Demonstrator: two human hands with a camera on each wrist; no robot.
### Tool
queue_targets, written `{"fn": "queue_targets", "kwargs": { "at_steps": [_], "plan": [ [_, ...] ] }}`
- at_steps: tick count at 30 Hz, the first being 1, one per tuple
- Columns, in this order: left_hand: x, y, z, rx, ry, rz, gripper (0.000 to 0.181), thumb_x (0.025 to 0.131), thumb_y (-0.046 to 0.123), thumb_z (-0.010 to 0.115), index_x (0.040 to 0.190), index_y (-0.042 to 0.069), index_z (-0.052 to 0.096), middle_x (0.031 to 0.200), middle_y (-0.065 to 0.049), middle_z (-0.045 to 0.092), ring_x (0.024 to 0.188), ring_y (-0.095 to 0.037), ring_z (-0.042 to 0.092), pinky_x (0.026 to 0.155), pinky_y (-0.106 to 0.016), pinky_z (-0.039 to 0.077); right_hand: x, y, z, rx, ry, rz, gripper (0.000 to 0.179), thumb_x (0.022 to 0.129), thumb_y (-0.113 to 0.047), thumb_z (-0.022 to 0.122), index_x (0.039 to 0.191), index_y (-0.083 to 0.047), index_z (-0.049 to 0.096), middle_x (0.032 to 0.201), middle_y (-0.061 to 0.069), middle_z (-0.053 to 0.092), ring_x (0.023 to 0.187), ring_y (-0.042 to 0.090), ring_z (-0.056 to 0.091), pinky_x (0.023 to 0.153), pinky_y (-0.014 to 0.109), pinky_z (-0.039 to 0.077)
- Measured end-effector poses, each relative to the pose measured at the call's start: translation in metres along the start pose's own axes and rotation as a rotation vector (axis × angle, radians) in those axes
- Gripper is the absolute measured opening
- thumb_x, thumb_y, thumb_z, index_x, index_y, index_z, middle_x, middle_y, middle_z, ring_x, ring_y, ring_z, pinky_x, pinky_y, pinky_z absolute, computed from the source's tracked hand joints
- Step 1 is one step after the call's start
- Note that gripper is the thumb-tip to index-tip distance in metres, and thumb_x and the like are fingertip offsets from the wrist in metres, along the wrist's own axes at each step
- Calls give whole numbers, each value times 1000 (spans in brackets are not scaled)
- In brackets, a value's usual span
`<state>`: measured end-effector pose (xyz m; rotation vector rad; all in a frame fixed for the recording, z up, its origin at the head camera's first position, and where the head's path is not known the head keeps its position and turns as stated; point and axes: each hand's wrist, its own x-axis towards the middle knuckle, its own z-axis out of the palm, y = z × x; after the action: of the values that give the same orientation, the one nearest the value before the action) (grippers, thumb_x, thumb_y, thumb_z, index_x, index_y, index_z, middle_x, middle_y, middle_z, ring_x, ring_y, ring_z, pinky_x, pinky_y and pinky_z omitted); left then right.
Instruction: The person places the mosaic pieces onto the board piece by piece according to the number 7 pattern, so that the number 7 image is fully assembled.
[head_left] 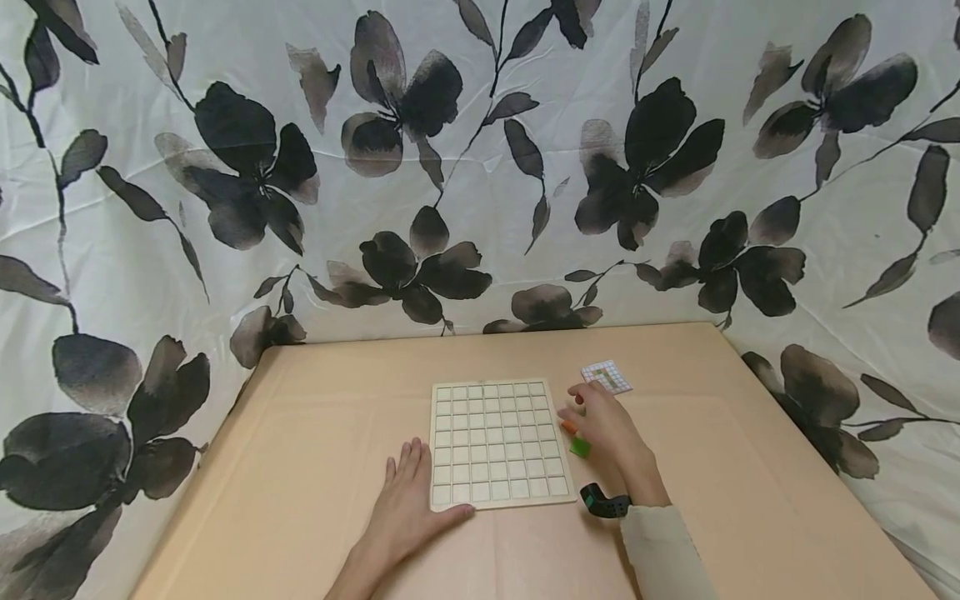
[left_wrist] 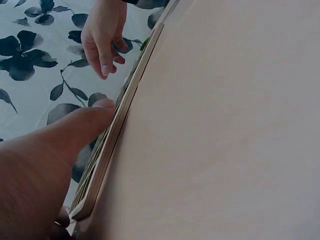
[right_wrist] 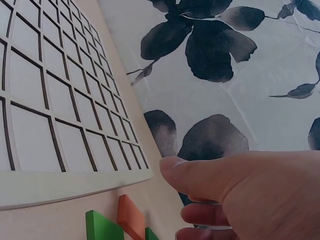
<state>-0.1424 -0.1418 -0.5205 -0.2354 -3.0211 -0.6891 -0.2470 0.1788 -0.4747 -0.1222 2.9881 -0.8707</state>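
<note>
A pale wooden grid board [head_left: 501,442] with white square cells lies flat on the table. My left hand [head_left: 405,500] rests at its lower left corner, fingers along the left side and thumb [left_wrist: 95,117] stretched along the near edge. Beyond the board's right side is my right hand [head_left: 613,429], its fingers loosely bent, with nothing seen between thumb and fingers. Just below it, beside the board, are an orange square tile [right_wrist: 131,216] and a green square tile [right_wrist: 102,227]; another bit of green [right_wrist: 151,234] shows behind them. The right fingertips overlap a small printed grid card [head_left: 611,379] in the head view.
The light wooden table [head_left: 315,467] extends on both sides of the board. A white cloth with dark flowers [head_left: 525,208] hangs behind the table's far edge and down both sides. A black band [head_left: 603,502] is on the right wrist.
</note>
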Motion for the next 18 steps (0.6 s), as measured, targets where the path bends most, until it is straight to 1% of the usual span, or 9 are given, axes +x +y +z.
{"fn": "queue_targets", "kwargs": {
  "at_steps": [5,9,18],
  "plan": [
    [-2,-3,3,-1,11,10,126,71,81,67,150,-12,33,161,-29,26,153,-43,21,126,-58,16,0,2,2,1,-17,9,47,93,-30,73,129,-2,63,116,15,62,98,26,59,87,45,56],
    [-2,-5,5,8,16,16,125,72,82,65,150,-11,35,162,-28,26,153,-41,21,127,-57,16,2,4,5,-6,-26,13,46,91,-30,74,127,-2,64,113,13,62,95,25,57,87,43,56],
    [-2,-5,8,46,25,31,125,72,84,62,151,-9,34,162,-26,26,154,-40,21,127,-55,16,5,11,9,-33,-46,-8,48,89,-28,77,124,1,65,103,10,61,88,22,53,81,38,54]
  ]
}}
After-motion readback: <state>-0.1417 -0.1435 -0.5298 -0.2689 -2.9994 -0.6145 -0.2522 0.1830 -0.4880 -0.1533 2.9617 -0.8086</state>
